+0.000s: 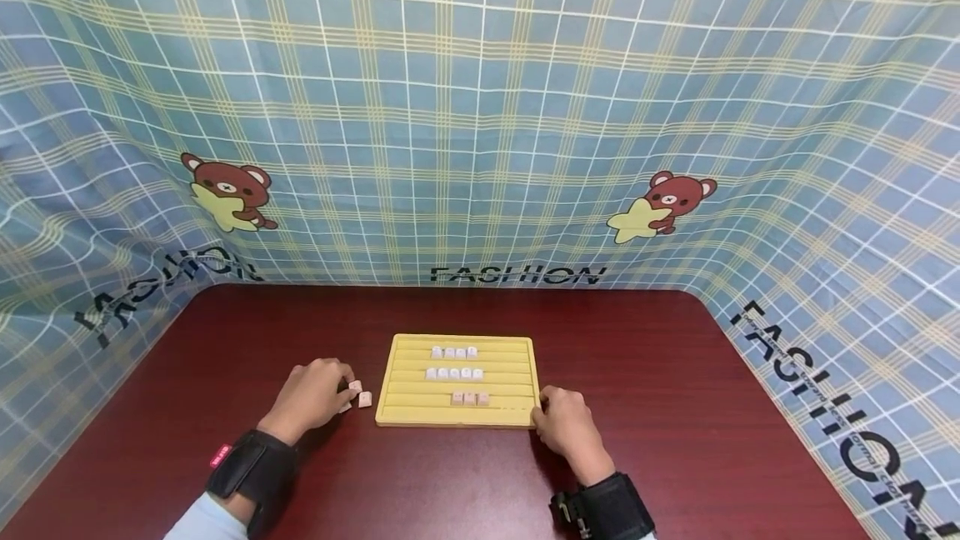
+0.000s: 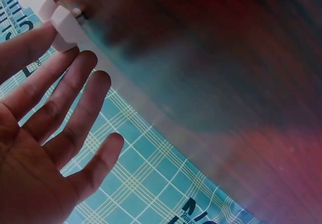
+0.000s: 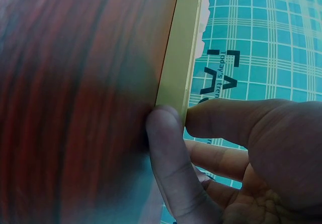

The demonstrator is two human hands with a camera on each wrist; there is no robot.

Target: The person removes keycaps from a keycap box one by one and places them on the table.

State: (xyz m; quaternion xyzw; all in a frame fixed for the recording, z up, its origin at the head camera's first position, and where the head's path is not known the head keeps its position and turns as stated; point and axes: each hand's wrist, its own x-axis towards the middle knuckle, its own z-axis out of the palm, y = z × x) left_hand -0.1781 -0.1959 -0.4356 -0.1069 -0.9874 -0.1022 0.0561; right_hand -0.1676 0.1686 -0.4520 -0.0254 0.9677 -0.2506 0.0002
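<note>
My left hand [image 1: 313, 394] is left of the yellow tray. Its thumb and index finger pinch a pale keycap [image 2: 68, 26], while the other fingers spread loosely. Another keycap [image 1: 365, 399] lies on the table right by those fingertips, and one more [image 1: 345, 407] shows partly under the hand. My right hand [image 1: 567, 421] grips the front right corner of the ridged yellow tray [image 1: 420, 415], thumb and finger on either side of its rim [image 3: 177, 58]. On the tray stand a back row of white keycaps [image 1: 454, 352], a middle white row [image 1: 454, 373] and three pinkish keycaps [image 1: 470, 399] in front.
The dark red wooden table [image 1: 420, 482] extends around the tray. A blue plaid curtain [image 1: 480, 148] with bear prints encloses the back and both sides. Black straps [image 1: 258, 469] sit on both wrists.
</note>
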